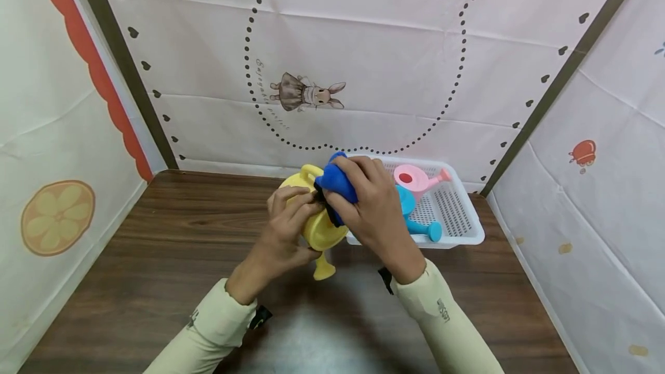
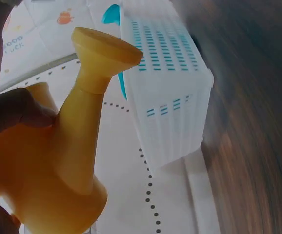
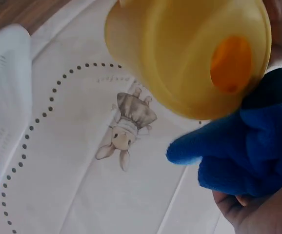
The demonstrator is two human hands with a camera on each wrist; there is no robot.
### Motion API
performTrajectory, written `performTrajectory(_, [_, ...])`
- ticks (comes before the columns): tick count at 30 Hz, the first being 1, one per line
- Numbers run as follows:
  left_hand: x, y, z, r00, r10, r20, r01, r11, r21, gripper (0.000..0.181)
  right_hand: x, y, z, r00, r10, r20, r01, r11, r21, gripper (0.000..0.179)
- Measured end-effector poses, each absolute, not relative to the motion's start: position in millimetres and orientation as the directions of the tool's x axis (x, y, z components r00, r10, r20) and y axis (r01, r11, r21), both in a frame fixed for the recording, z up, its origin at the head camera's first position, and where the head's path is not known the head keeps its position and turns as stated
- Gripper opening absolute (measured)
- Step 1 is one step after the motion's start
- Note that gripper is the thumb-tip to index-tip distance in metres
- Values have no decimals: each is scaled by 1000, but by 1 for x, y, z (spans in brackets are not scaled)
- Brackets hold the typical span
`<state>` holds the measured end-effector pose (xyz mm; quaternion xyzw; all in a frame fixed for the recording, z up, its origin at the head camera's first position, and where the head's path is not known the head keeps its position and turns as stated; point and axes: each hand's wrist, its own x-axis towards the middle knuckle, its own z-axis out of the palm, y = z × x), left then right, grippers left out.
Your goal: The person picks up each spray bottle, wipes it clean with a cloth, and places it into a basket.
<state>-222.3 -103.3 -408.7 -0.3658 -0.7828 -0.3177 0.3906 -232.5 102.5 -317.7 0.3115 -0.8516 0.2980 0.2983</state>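
A yellow toy watering can [image 1: 323,234] is held in the air by my left hand [image 1: 284,232], and its flared spout [image 2: 82,117] points toward me in the head view. The left thumb presses beside the base of the spout in the left wrist view. My right hand [image 1: 375,209] grips a bunched blue cloth [image 1: 336,180], which lies against the can's side. A dark strip shows along the cloth's edge. The right wrist view shows the cloth [image 3: 248,146] by the rim of the can's top, near its round opening [image 3: 231,63]. The palms are hidden.
A white perforated plastic basket [image 1: 470,229] stands at the back right of the brown wood-grain table [image 1: 171,258]. In it lie a pink toy watering can [image 1: 422,184] and a light-blue one [image 1: 423,228]. Printed fabric walls [image 1: 358,56] enclose the table's back and sides.
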Motion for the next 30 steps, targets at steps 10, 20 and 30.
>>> performTrajectory(10, [-223, -91, -417, -207, 567, 797, 841, 519, -151, 63, -260, 86, -278, -877, -404, 261, -474, 819, -324, 47])
performTrajectory(20, [-224, -88, -422, -225, 566, 793, 824, 545, -155, 76, -260, 92, -284, -915, -376, 150, -403, 811, -424, 54])
performTrajectory(30, [-233, -97, -419, -297, 529, 795, 814, 575, -79, 60, -238, 107, -291, -918, -317, 237, -393, 798, -457, 53])
